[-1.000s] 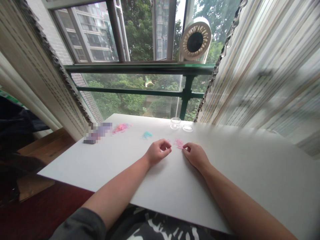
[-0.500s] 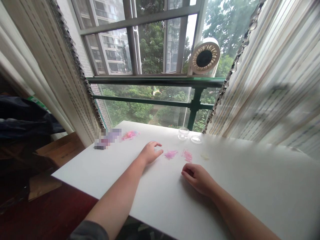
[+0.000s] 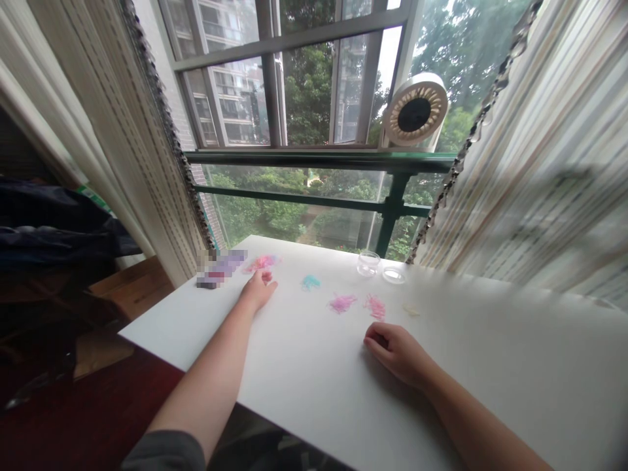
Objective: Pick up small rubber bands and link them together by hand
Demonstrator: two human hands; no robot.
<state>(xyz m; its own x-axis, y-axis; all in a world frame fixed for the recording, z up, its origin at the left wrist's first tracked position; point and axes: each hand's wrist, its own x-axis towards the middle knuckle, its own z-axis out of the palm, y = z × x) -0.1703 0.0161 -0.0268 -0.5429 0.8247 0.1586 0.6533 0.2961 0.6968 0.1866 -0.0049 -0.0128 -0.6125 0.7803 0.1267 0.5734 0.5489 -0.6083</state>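
My left hand (image 3: 258,292) reaches over the white table at the near edge of a mixed pile of small, thin pink, orange and lilac pieces (image 3: 263,263). Its fingers are bent, the thumb stands apart, and nothing shows between them. To its right lie separate little heaps: a turquoise heap (image 3: 310,282), a purple heap (image 3: 342,303), a pink heap (image 3: 375,306) and a sparse pale yellow heap (image 3: 411,311). My right hand (image 3: 396,352) rests on the table just below the pink heap, fingers curled in with a dark hollow inside. The pieces are too small to name.
A clear round jar (image 3: 367,263) and a clear lid (image 3: 393,275) stand at the table's (image 3: 304,366) back edge. A blurred-out item (image 3: 220,269) lies at the far left corner. Beyond are a railing (image 3: 314,160), a white fan (image 3: 416,110) and curtains.
My left hand has moved left, from beside the purple heap to the mixed pile, uncovering the turquoise heap. My right hand stays in place; the view has shifted slightly.
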